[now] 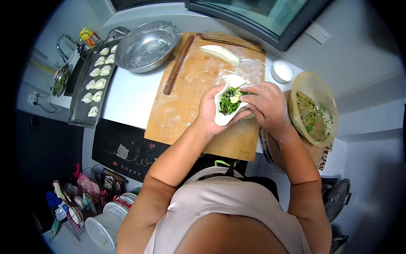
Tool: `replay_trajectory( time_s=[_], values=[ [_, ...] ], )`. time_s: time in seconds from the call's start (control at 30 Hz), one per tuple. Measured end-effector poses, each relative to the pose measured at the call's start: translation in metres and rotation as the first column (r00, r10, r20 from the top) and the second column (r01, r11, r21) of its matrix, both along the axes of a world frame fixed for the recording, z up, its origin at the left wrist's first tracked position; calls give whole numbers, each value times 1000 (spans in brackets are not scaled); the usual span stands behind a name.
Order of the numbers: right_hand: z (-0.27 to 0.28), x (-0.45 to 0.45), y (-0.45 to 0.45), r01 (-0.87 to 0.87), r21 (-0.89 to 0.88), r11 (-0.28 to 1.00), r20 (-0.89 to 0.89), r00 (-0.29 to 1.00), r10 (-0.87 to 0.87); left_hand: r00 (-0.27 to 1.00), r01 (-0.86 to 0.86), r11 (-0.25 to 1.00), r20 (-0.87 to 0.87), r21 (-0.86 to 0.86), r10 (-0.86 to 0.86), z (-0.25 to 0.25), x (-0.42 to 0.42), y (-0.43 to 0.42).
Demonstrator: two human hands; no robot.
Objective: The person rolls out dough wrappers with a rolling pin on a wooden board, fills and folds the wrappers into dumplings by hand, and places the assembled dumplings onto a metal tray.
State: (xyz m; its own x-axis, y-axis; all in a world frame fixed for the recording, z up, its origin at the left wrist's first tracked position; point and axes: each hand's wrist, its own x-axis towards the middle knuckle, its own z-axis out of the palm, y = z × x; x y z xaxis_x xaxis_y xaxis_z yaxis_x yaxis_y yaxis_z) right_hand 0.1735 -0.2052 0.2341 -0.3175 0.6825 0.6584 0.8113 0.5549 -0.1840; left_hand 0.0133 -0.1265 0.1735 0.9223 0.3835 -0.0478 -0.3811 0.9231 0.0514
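Observation:
A flat white dough wrapper (220, 117) rests across the palm of my left hand (208, 109), whose fingers reach beneath it. Chopped green filling (229, 103) with yellow bits lies in the middle of the wrapper. My right hand (268, 106) is at the wrapper's right side, its fingertips pinched together at the edge and touching the filling. Both hands are above the wooden board (177, 114). Behind them on the board lies a long piece of dough (220, 55), and a rolling pin (179, 64) is to the left.
A metal tray (78, 106) with several dumplings (93, 111) and a floury steel bowl (148, 46) stand at the left. On the right are a small bowl of white powder (281, 71) and a large bowl of green filling (315, 110). A window frame overhangs the back.

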Motion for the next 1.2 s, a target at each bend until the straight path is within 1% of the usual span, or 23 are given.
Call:
replay_trajectory(
  time_s=[0.1,0.13,0.23,0.27,0.37,0.4,0.47,0.57,0.67,0.7,0.77,0.8,0.83,0.9,0.97,1.0,1.07,1.1,1.13,1.2],
  values=[
    [10,-58,36,4,-67,998,-29,1000,-6,995,-7,1000,-96,9,8,3,-59,25],
    [9,-73,48,0,-95,996,-57,998,-5,998,11,1000,-58,27,-9,0,-75,35],
    [12,-107,74,-19,-208,978,-89,996,0,993,10,998,-116,63,-2,8,-112,54],
    [13,-116,81,-36,-242,970,-126,992,6,992,21,998,-125,63,-13,10,-121,60],
    [16,-134,90,-22,-373,928,-172,984,-46,989,42,995,-144,92,-29,18,-141,71],
    [17,-141,90,-8,-388,921,-205,976,-78,990,38,996,-142,85,-26,18,-144,72],
    [20,-154,93,17,-412,911,-270,953,-139,990,27,997,-138,78,-16,19,-150,74],
    [16,-155,99,-13,-218,976,-106,994,-10,991,67,997,-120,26,-64,12,-155,77],
    [15,-152,98,-40,-200,979,-54,998,30,993,95,995,-74,25,-93,9,-157,79],
    [15,-151,96,-13,-247,969,-91,996,-10,992,105,994,-69,21,-103,10,-157,78],
    [15,-147,93,36,-336,941,-167,981,-98,997,74,997,-6,-13,-74,15,-153,75],
    [17,-145,92,42,-261,965,-331,935,-130,998,61,998,24,-30,-60,18,-150,74],
    [19,-144,91,59,-185,981,-487,862,-143,999,49,999,20,-12,-49,19,-148,74],
    [10,-130,83,73,-250,966,-694,682,-231,1000,22,1000,13,16,-23,17,-148,75],
    [-22,-98,69,-18,-498,867,-756,499,-424,1000,-2,1000,-10,6,2,18,-145,74],
    [-33,-93,62,-182,-548,816,-794,420,-439,1000,-6,1000,-9,-6,6,17,-143,73],
    [-45,-105,52,-198,-466,863,-857,344,-384,999,-24,999,-32,-25,23,16,-135,72],
    [-49,-113,48,-204,-424,882,-885,302,-355,999,-27,997,-34,-69,25,14,-131,70],
    [-48,-115,45,-266,-382,885,-919,209,-334,999,-31,993,-37,-112,27,12,-127,69],
    [-54,-114,45,-251,-282,926,-940,265,-215,998,-45,986,-46,-163,38,13,-119,65]
  ],
)
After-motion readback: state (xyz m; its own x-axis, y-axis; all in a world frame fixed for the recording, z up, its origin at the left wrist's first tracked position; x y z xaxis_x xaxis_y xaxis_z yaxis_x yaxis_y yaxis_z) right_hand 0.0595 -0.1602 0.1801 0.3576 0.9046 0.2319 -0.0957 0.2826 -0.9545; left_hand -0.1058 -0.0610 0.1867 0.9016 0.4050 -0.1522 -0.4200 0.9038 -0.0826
